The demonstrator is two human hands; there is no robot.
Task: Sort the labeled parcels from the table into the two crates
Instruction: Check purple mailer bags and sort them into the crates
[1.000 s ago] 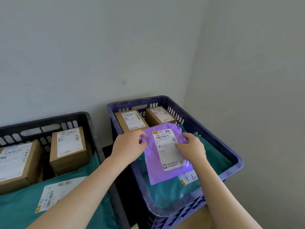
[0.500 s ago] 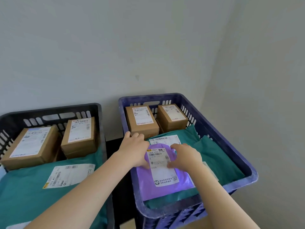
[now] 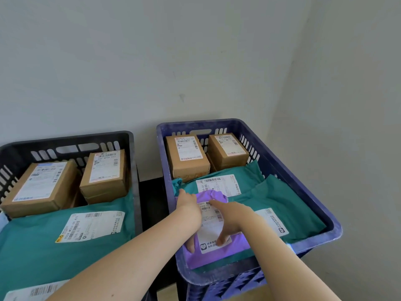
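Evidently a placing step: the purple poly mailer lay label-up in the blue crate, atop teal mailers. Both hands, left hand and right hand, lay flat with fingers extended, gripping nothing, pressing it down, probably to seat it level.

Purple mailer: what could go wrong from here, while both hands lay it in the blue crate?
1. The purple mailer lies over part of the label on a green mailer, so that label may be hard to check later.
2. It rests on soft, uneven mailers near the front rim of the blue crate. When the left hand and right hand lift off, it might slide or bunch up against that wall.
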